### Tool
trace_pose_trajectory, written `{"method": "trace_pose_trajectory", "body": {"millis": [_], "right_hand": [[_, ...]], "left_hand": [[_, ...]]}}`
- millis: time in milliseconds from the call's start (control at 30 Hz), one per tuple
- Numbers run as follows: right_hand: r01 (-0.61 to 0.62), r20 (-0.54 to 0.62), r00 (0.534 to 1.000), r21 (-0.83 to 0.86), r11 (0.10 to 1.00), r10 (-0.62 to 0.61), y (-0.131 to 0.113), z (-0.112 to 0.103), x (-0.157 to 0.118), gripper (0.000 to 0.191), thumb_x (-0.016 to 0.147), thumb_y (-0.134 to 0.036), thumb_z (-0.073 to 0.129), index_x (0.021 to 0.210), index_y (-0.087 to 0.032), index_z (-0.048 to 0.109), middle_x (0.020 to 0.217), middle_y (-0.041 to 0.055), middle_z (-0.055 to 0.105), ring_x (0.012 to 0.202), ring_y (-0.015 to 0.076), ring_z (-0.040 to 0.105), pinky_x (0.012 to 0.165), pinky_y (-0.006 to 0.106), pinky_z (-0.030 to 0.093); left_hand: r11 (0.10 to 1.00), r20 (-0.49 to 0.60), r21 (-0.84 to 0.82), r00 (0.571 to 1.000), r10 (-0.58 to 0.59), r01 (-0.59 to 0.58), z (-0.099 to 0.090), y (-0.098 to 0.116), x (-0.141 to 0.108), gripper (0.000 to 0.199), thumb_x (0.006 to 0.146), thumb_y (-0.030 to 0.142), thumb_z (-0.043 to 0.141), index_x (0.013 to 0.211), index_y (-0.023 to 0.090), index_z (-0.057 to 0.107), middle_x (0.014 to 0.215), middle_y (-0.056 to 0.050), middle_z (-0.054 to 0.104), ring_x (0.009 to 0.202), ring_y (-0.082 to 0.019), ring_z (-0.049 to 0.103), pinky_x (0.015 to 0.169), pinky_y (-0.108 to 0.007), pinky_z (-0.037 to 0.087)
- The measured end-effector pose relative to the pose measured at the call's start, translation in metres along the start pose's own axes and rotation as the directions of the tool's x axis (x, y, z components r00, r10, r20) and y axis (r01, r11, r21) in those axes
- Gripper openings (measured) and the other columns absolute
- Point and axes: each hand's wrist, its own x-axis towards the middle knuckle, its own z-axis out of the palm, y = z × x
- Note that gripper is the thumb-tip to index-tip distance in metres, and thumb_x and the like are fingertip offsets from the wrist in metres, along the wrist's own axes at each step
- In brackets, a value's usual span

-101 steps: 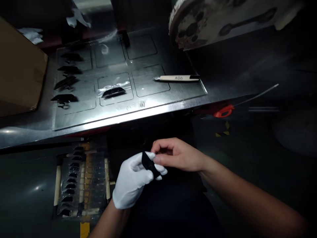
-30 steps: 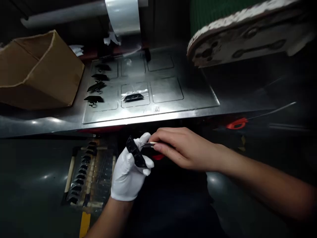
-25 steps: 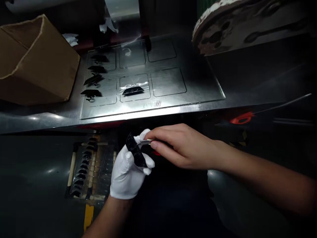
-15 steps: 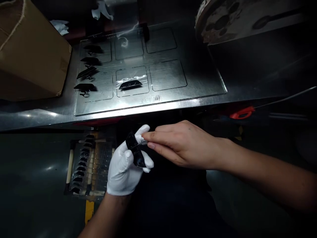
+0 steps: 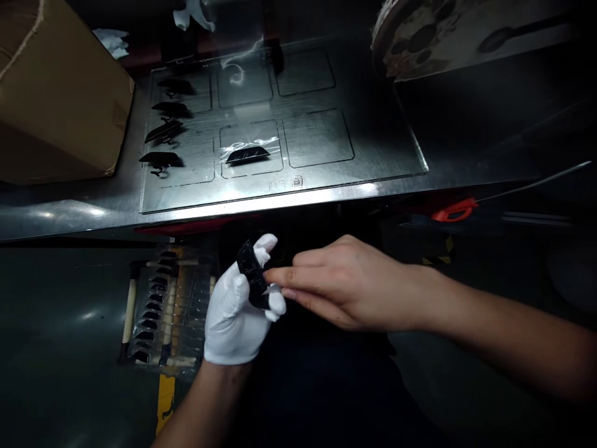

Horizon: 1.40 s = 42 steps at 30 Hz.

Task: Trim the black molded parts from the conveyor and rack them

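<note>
Just this side of the table (image 5: 51, 214), near its front edge, are the bare right hand (image 5: 336, 283) and the gloved left hand (image 5: 231, 320), whose fingers are clamped on a black part (image 5: 252, 270). That part's long axis runs steeply, one end aimed toward the table and the other away, while the right hand's fingers pinch a small blade (image 5: 273, 289) pointing leftward, toward the part.

The scene is dim overall. Glare runs along the table edge (image 5: 261, 206) above the gloved left hand (image 5: 237, 320), itself bright white. Left of it, the floor (image 5: 69, 348) bears a small glint; below, deep shadow hides detail.
</note>
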Motion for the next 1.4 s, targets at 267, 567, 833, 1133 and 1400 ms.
{"method": "trace_pose_trajectory", "body": {"millis": [267, 567, 833, 1133, 1400], "right_hand": [[-0.005, -0.241, 0.97, 0.154, 0.988, 0.043, 0.003, -0.019, 0.001, 0.036, 0.105, -0.02, 0.052, 0.137, -0.008, 0.064, 0.105, 0.008, 0.069, 0.092, 0.0099, 0.063, 0.082, 0.021, 0.048], [-0.003, -0.161, 0.986, -0.219, 0.976, -0.033, -0.002, -0.037, 0.014, 0.035, 0.106, -0.027, 0.051, 0.134, -0.019, 0.07, 0.106, 0.0071, 0.071, 0.094, 0.0189, 0.063, 0.081, 0.033, 0.049], [-0.036, -0.109, 0.994, -0.359, 0.933, -0.003, -0.002, -0.034, 0.015, 0.038, 0.108, -0.032, 0.046, 0.137, -0.02, 0.068, 0.101, 0.0054, 0.071, 0.091, 0.0193, 0.063, 0.078, 0.034, 0.047], [-0.063, 0.032, 0.996, -0.465, 0.883, 0.087, -0.002, -0.044, 0.017, 0.033, 0.098, -0.023, 0.058, 0.128, -0.021, 0.072, 0.102, 0.0075, 0.072, 0.092, 0.0243, 0.061, 0.068, 0.034, 0.038], [-0.008, 0.213, 0.965, -0.55, 0.835, 0.15, -0.024, -0.06, 0.04, 0.023, 0.084, -0.001, 0.057, 0.083, -0.015, 0.074, 0.072, 0.0079, 0.063, 0.077, 0.0204, 0.055, 0.063, 0.031, 0.033]], "left_hand": [[0.998, -0.035, 0.034, 0.998, 0.049, -0.048, 0.0, 0.007, 0.002, 0.034, 0.091, 0.046, 0.063, 0.119, 0.03, 0.074, 0.121, -0.006, 0.072, 0.062, -0.006, 0.063, 0.052, -0.015, 0.051], [0.987, -0.072, 0.161, 0.997, -0.001, 0.013, 0.007, 0.008, -0.006, 0.048, 0.086, 0.048, 0.07, 0.121, 0.015, 0.071, 0.07, -0.008, 0.069, 0.06, -0.012, 0.064, 0.056, -0.018, 0.052], [0.964, -0.109, 0.266, 0.994, 0.011, 0.019, 0.004, 0.007, -0.008, 0.044, 0.088, 0.042, 0.07, 0.123, 0.016, 0.07, 0.07, -0.007, 0.069, 0.06, -0.012, 0.065, 0.056, -0.018, 0.052], [0.951, -0.124, 0.27, 0.985, -0.121, 0.15, 0.003, 0.009, -0.004, 0.045, 0.089, 0.043, 0.068, 0.123, 0.014, 0.071, 0.118, -0.018, 0.072, 0.06, -0.01, 0.065, 0.049, -0.017, 0.049], [0.943, -0.082, 0.228, 0.97, -0.229, 0.242, -0.001, 0.005, 0.003, 0.032, 0.089, 0.04, 0.067, 0.107, 0.015, 0.076, 0.064, -0.004, 0.062, 0.058, -0.014, 0.064, 0.046, -0.017, 0.046]]}}
